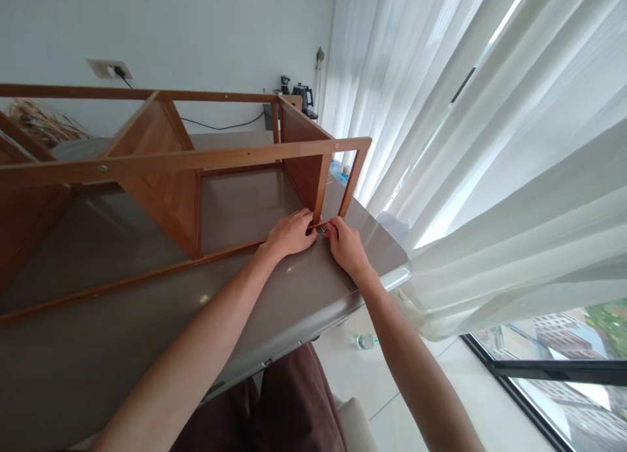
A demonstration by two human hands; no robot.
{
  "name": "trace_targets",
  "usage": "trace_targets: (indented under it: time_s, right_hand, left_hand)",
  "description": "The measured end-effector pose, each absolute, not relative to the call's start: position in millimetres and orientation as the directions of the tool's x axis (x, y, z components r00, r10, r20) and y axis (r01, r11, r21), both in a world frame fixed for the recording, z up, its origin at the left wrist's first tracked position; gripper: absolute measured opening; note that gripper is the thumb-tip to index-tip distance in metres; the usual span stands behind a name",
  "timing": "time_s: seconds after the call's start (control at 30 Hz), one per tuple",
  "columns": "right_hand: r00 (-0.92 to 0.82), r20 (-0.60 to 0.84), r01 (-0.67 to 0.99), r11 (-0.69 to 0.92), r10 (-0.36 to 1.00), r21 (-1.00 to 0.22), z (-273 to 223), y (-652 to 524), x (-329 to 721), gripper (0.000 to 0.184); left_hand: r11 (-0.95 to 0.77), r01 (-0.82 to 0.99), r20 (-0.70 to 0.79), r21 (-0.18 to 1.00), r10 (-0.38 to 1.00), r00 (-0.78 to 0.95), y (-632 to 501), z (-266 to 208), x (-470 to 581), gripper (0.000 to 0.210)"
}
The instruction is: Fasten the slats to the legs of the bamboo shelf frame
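A brown wooden shelf frame [206, 158] lies on its side across the grey table [274, 295]. My left hand [294, 232] is closed around the lower rail close to the frame's right end, beside an upright bar. Just to its right, my right hand [343, 240] pinches at the same lower corner. A small shiny metal piece [322, 230] shows between the two hands. The fingertips of both hands are partly hidden, so I cannot make out exactly what the right one pinches.
White curtains [441, 112] hang along the right side. At the table's far end stand a black kettle [304, 96] and small items. Dried stalks [44, 122] lie behind the frame at left. A clear bottle [365, 341] is on the tiled floor below the table's edge.
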State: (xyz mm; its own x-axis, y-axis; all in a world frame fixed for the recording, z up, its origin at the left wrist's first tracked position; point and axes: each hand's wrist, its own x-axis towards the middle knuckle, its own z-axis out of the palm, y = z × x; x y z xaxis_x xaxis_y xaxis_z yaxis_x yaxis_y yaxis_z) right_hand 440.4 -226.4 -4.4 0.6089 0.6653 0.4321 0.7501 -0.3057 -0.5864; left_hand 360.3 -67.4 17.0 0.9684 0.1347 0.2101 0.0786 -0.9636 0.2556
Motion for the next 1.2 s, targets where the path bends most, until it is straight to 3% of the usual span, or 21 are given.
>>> trace_targets:
  time_s: [0.37,0.57,0.73,0.93,1.2]
  right_hand:
    - [0.603,0.433,0.757,-0.31,0.671,-0.575,-6.1,-224.5,441.3,0.025]
    - [0.542,0.483,0.827,-0.333,0.688,-0.454,-6.6,-223.2,437.3,0.025]
    - [0.532,0.487,0.835,-0.333,0.693,-0.438,-7.5,-222.6,436.5,0.025]
    - [0.452,0.513,0.888,-0.312,0.73,-0.338,-9.6,-222.5,435.5,0.026]
    - [0.508,0.509,0.853,-0.322,0.695,-0.412,-6.7,-221.5,435.7,0.027]
  left_hand:
    - [-0.966,0.093,0.202,0.243,0.144,0.969,-66.2,14.0,361.7,0.028]
    - [-0.967,0.103,0.2,0.233,0.152,0.968,-66.6,14.4,361.7,0.025]
    - [-0.968,0.111,0.198,0.225,0.157,0.968,-67.5,16.7,361.2,0.023]
    - [-0.968,0.106,0.206,0.228,0.154,0.966,-67.7,16.4,360.9,0.02]
    - [-0.965,0.096,0.191,0.243,0.145,0.971,-66.1,16.2,361.1,0.019]
